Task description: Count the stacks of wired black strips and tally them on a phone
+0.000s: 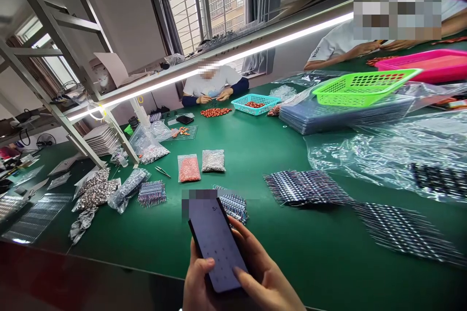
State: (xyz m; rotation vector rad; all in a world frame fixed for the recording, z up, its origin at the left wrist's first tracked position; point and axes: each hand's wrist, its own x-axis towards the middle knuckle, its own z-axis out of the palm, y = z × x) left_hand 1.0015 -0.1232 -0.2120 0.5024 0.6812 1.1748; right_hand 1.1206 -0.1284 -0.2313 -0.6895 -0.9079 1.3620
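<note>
A smartphone (pixel 217 248) is held upright and a little tilted between my two hands, near the front edge of the table. Its lit screen shows what looks like a keypad, with a "5" near the top. My left hand (pixel 197 272) grips the phone's left side, thumb over the screen. Wrapped round the right side is my right hand (pixel 259 267), its thumb touching the lower screen. Just behind the phone lies a bundle of small wired parts (pixel 236 206), partly hidden. Beyond it are a bag of pink pieces (pixel 189 168) and a bag of pale pieces (pixel 213 161).
Rows of wired parts (pixel 306 187) lie at right, beside clear plastic sheeting (pixel 394 146). A green basket (pixel 365 88) tops stacked clear trays (pixel 343 114). Tweezers (pixel 162 171) and filled bags (pixel 129 189) lie left. A person (pixel 215 85) works across the table; another sits far right.
</note>
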